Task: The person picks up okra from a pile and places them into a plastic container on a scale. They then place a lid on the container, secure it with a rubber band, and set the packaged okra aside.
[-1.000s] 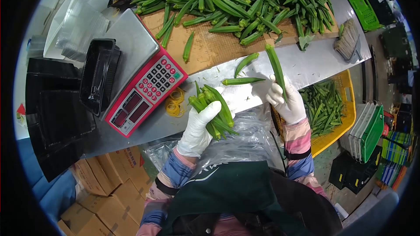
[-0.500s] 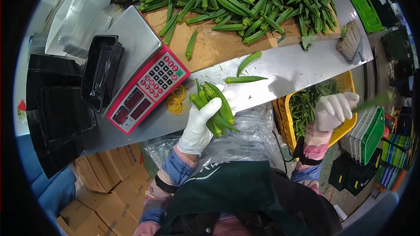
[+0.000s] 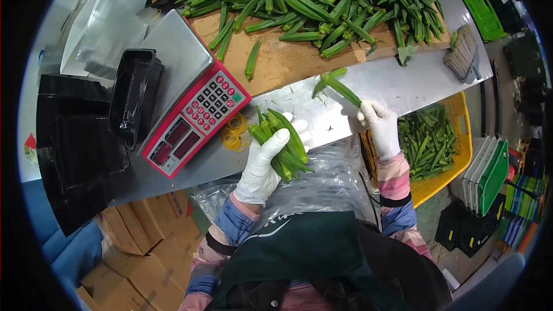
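My left hand [image 3: 262, 167], in a white glove, is closed round a bunch of okra [image 3: 281, 144] above the table's front edge. My right hand [image 3: 379, 124], also gloved, pinches the tip of a single okra pod [image 3: 344, 90]. That pod's stem end lies over another pod [image 3: 320, 84] on the metal table [image 3: 423, 75]. A large heap of okra [image 3: 322, 0] covers the cardboard [image 3: 268, 72] at the back. Yellow rubber bands [image 3: 234, 132] lie just left of my left hand.
A red scale [image 3: 196, 118] carries a black tray [image 3: 135, 98] on the left, near stacked black trays [image 3: 86, 132] and clear trays [image 3: 109, 40]. A yellow crate of okra [image 3: 466, 144] stands at the right, below a brush [image 3: 461, 57]. Cardboard boxes [image 3: 144, 259] are lower left.
My right hand has moved left from over the yellow crate to the table. The pod it held at the right is gone from there, and it now pinches a pod above the table.
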{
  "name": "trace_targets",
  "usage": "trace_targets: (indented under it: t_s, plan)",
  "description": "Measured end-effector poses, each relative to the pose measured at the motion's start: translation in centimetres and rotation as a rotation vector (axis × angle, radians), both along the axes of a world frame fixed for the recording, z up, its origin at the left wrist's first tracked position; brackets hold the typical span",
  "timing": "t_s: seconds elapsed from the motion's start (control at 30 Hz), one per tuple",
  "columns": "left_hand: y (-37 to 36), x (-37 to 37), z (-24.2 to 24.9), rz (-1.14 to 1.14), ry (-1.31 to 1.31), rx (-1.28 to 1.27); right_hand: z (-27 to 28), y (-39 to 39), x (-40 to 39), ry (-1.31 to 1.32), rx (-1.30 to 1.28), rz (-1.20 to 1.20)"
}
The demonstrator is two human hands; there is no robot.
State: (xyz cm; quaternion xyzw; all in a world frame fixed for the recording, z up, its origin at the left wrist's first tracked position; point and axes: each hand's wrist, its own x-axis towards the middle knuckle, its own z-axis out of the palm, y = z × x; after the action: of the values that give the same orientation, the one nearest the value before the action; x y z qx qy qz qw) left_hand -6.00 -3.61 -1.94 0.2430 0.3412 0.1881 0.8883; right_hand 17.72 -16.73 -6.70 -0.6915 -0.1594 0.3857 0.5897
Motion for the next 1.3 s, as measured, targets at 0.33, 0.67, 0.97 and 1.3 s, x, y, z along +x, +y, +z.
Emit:
trace_targets:
  t_s: [0.33, 0.67, 0.97, 1.3]
  plan:
    - [0.0, 0.1, 0.0, 0.005, 0.016, -0.001, 0.8, -6.1, 1.7, -0.451, -0.442, -0.018]
    - [-0.8, 0.1, 0.0, -0.010, 0.015, -0.012, 1.4, -6.3, 0.0, -0.161, -0.204, -0.194]
    - [-0.9, 0.2, -0.3, -0.012, -0.002, -0.027, 7.0, -6.2, -0.8, -0.098, 0.020, -0.175]
    - [-1.5, 0.5, 0.2, -0.070, -0.163, -0.074, 6.8, -2.0, -7.2, -0.703, 0.428, 0.479]
